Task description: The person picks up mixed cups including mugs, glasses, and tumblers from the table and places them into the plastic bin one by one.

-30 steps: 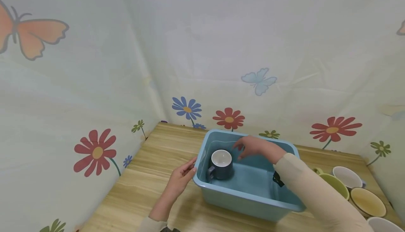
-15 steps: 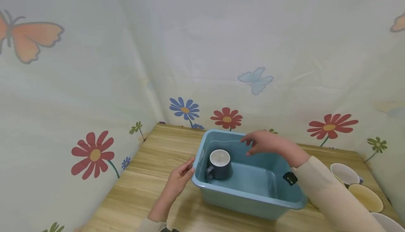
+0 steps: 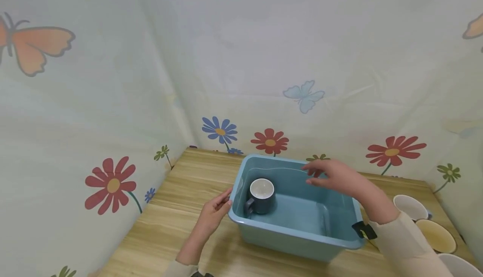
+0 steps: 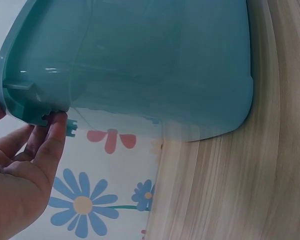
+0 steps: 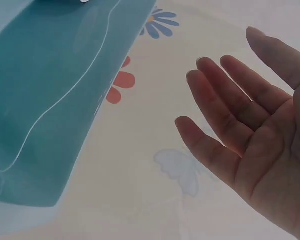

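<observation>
A blue plastic basin [image 3: 298, 239] stands on the wooden table. Inside it, by the left wall, a dark mug [image 3: 264, 203] with a white interior sits upright, its handle toward the front left. My left hand [image 3: 214, 216] grips the basin's left rim; in the left wrist view its fingers [image 4: 54, 142] curl beneath the rim, and the thumb is on the rim's outer side. Over the right part of the basin hovers my right hand [image 3: 336, 178], holding nothing. The right wrist view has its fingers [image 5: 215, 107] loosely spread, apart from the basin's wall.
To the right of the basin stand several cups: a white one [image 3: 410, 207], a tan one [image 3: 435, 236] and another white one [image 3: 458, 265] cut off by the frame. My right sleeve [image 3: 407, 243] hides part of that area. A patterned curtain [image 3: 234, 58] hangs behind the table.
My right hand has moved from beside the mug up and to the right, over the basin's right part. The left hand, basin and mug have stayed in place; the view has shifted slightly.
</observation>
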`<state>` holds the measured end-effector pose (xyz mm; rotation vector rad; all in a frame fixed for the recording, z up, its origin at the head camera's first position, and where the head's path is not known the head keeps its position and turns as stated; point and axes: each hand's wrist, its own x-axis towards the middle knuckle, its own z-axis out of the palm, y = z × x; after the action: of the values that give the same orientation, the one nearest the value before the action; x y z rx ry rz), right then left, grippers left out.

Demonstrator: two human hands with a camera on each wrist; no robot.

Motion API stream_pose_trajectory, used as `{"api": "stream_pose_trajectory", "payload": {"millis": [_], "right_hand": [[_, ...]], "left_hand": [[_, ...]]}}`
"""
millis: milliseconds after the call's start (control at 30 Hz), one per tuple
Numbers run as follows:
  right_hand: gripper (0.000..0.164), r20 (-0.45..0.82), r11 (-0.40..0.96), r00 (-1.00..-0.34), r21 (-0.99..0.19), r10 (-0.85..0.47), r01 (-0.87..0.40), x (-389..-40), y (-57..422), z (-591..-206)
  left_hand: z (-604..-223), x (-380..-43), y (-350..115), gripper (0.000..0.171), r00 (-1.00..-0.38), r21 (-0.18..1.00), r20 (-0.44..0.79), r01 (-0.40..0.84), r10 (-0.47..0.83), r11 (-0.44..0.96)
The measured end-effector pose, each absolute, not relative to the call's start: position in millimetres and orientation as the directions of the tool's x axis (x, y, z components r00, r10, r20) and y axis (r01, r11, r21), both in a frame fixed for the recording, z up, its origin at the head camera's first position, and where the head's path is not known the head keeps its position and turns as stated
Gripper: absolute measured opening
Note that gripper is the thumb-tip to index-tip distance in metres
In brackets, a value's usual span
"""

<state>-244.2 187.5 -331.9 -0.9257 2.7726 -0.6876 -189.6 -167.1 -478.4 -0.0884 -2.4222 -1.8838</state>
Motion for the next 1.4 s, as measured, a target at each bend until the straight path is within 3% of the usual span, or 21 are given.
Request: {"api": "stream_pose_trajectory", "payload": {"millis": [667, 1400], "right_hand": [[0.041, 0.195, 0.716, -0.844, -0.455, -0.501, -0.530, -190.5, 225.9, -349.1], [0.041, 0.313, 0.791, -0.901, -0.446, -0.300, -0.419, -145.2, 258.0, -369.3]], "left_hand": [[-478.6, -189.6, -167.1, 0.044, -0.996, 0.957, 0.087, 0.084, 0.002, 0.276], [-478.2, -189.4, -166.3, 0.044, -0.996, 0.963, 0.084, 0.081, -0.001, 0.258]]}}
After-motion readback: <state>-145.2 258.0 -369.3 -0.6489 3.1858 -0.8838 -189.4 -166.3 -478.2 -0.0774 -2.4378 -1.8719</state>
